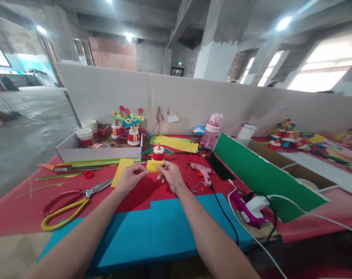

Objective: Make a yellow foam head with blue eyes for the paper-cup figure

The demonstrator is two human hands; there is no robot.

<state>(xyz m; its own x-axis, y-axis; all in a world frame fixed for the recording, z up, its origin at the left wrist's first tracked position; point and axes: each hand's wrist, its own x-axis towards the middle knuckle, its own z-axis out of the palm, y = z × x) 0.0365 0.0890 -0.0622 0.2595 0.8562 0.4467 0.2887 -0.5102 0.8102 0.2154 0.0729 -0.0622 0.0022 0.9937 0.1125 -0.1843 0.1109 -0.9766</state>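
A small piece of yellow paper, curved like a short tube, is held up in front of me. My right hand pinches its right end between thumb and fingers. Closed at the paper's left end is my left hand, its fingertips at the edge. Just behind the paper stands a red and white paper cup with green pleated arms and an orange striped piece on top. A yellow sheet lies partly behind my left hand.
Large scissors lie at the left. On the right are a pink glue gun, a black phone and a purple power strip with cables. A white box holds cups and finished figures. Blue paper covers the front edge.
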